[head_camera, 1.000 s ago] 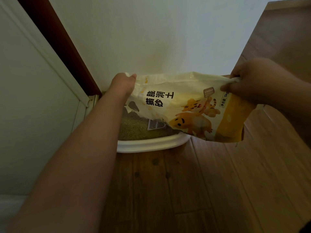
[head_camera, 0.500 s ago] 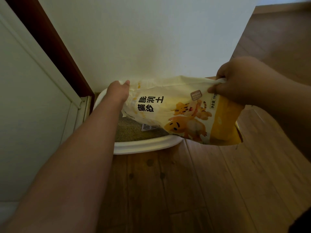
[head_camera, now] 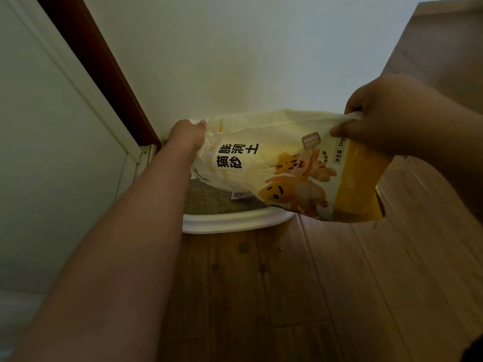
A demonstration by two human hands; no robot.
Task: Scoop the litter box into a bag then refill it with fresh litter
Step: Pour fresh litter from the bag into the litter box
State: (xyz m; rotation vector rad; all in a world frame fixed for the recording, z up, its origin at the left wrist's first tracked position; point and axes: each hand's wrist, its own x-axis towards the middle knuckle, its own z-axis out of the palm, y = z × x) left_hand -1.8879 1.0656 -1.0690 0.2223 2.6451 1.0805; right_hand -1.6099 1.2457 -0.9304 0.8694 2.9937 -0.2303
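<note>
A cream and yellow litter bag (head_camera: 277, 163) with cartoon tigers and black characters hangs sideways over the white litter box (head_camera: 235, 222). Grey-brown litter (head_camera: 209, 201) fills the part of the box that shows, and a white scoop (head_camera: 241, 195) peeks out under the bag. My left hand (head_camera: 187, 135) grips the bag's left end, low over the box. My right hand (head_camera: 386, 116) pinches the bag's upper right corner, held higher. The bag hides the far half of the box.
The box sits on a wood plank floor (head_camera: 300, 296) against a white wall (head_camera: 235, 61). A dark red door frame (head_camera: 104, 74) and a pale door panel (head_camera: 52, 152) stand to the left. A few stray litter grains (head_camera: 279, 249) lie on the floor.
The bag's right end has risen a little with my right hand, tilting the bag more toward the box. My left hand stays at the bag's left end.
</note>
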